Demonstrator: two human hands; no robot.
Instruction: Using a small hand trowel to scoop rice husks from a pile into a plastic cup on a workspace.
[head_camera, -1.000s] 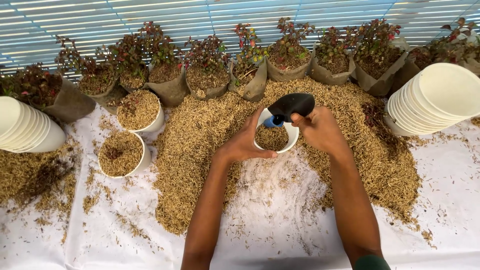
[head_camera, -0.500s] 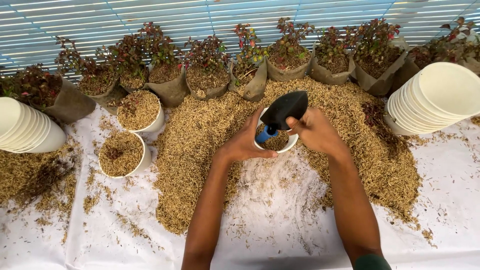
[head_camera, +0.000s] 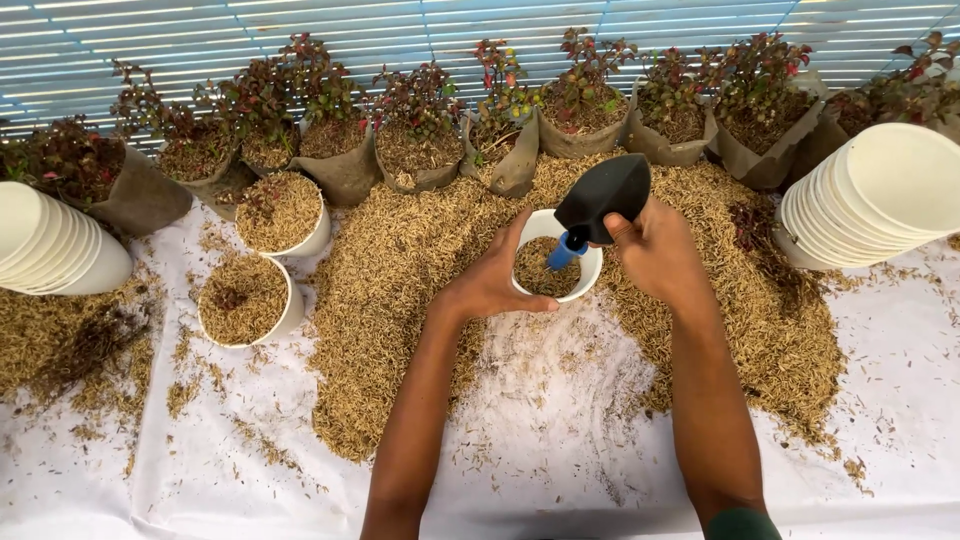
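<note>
A white pot (head_camera: 588, 278), partly filled with rice husk, stands in the middle of a big husk pile (head_camera: 400, 270) on a white sheet. My left hand (head_camera: 495, 280) grips the pot's left side. My right hand (head_camera: 650, 250) holds a black scoop with a blue handle (head_camera: 603, 192), its blade raised and its blue handle end pointing down into the pot.
Two husk-filled white pots (head_camera: 243, 300) (head_camera: 283, 213) stand at the left. Stacks of empty white pots lie at the far left (head_camera: 50, 245) and far right (head_camera: 880, 195). A row of small red-leaved plants in brown bags (head_camera: 420, 150) lines the back.
The scoop has tipped up, its blade now higher and its blue handle end lower in the pot. The left hand stays on the pot.
</note>
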